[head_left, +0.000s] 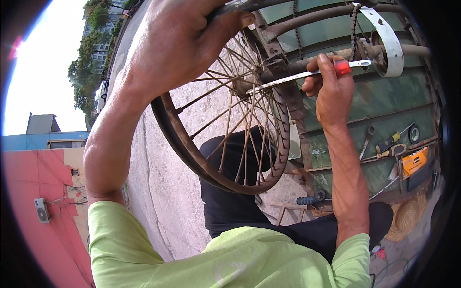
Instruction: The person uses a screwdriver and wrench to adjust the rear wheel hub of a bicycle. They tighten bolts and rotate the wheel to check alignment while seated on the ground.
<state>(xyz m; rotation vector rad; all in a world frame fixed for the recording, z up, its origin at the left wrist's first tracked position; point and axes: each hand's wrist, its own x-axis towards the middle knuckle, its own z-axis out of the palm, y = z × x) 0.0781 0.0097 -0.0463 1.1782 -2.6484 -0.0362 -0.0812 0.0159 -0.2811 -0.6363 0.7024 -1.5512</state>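
My left hand [177, 36] is closed over a dark bar [240, 6] at the top edge, thumb lying along it; its other fingers are mostly hidden. Below it stands a rusty spoked wheel [226, 180], beside a metal cart frame [297, 103]. My right hand [333, 89] pinches a thin white flat strip [283, 80]. The strip's left end reaches in front of the wheel hub [240, 86]. Beside my fingers the strip bears a red piece [342, 67], with a slotted pale end beyond it. Right of that, a curved white band [391, 48] loops by the axle [413, 50].
Chains [354, 29] hang by the axle. On the green panel lie a wrench [367, 141], a yellow-handled tool [388, 142], a tape roll [413, 134] and an orange box [415, 162]. A straw hat [406, 218] rests at lower right. My bent leg [230, 158] is behind the wheel.
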